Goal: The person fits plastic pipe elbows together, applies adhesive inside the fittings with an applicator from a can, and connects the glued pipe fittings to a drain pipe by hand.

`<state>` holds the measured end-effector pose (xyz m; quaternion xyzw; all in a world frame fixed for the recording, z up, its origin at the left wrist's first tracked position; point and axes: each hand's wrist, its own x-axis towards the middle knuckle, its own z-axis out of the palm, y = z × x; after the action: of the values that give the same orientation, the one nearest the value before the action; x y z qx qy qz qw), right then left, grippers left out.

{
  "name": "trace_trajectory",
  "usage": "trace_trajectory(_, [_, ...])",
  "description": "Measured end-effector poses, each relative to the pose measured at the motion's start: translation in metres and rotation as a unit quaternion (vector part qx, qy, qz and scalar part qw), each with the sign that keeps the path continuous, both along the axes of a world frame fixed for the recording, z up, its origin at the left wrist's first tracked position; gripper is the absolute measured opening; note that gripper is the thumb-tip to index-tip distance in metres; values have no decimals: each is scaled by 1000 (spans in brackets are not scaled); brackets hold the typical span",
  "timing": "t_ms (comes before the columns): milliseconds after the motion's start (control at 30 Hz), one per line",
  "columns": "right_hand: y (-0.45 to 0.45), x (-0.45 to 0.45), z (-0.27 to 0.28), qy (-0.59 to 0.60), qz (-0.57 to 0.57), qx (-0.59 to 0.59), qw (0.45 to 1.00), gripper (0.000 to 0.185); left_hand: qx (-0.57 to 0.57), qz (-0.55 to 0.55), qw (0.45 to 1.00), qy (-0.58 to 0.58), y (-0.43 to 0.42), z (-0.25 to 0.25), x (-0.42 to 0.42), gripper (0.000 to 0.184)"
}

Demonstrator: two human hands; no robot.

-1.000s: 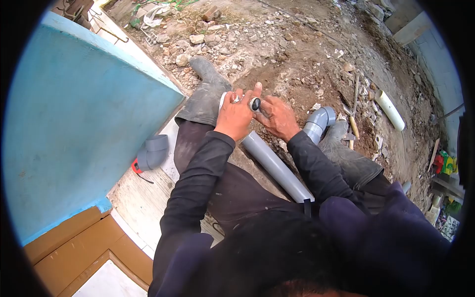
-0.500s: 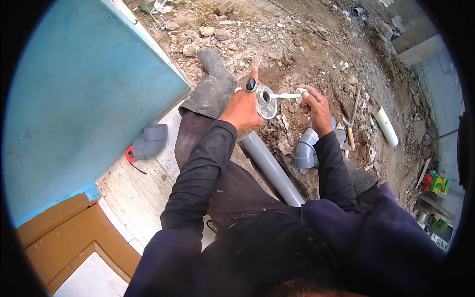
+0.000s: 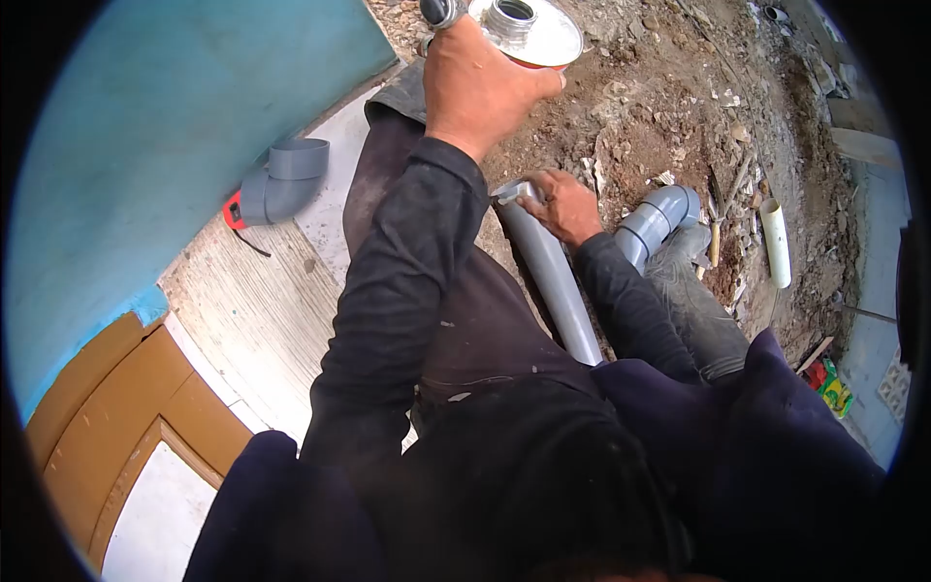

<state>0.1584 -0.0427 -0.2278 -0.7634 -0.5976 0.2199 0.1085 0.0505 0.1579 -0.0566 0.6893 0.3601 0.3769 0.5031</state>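
While holding an open-necked can (image 3: 558,37) at the top of the view, has the left grip (image 3: 480,87) clamped on its near side. Rests the right grip (image 3: 564,206) at the upper end of a grey pipe (image 3: 551,272) between the legs, with bent fingers; cannot tell whether clamped on the pipe or on something pale there. Has a grey elbow (image 3: 659,221) near the right sleeve (image 3: 630,301) and a second elbow (image 3: 281,184) by the blue wall (image 3: 194,116), just beside something red (image 3: 234,210).
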Motion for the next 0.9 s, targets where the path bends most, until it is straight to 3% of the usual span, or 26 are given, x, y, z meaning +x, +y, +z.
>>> trace_trajectory(167, [0, -34, -56, -104, 101, 26, 989, 28, 9, -20, 1000, -7, 1, -2, -1, 46])
trace_trajectory(300, [-8, -15, -30, -106, 16, 47, 993, 30, -14, -17, 1000, 1, 0, 9, -3, 44])
trace_trajectory(467, [-16, 16, -49, -7, -182, -63, 981, 39, 24, 3, 999, -31, -6, 24, 3, 39])
trace_trajectory(600, [0, 42, -65, 8, -224, -135, 965, 46, -38, -38, 996, -77, 5, 7, 2, 38])
trace_trajectory(700, [9, 54, -92, 5, -219, -94, 971, 47, -39, -58, 996, -55, 3, 19, -6, 39])
trace_trajectory(900, [32, 77, -136, 40, -130, -156, 978, 46, -83, -2, 997, 3, 4, 25, 1, 44])
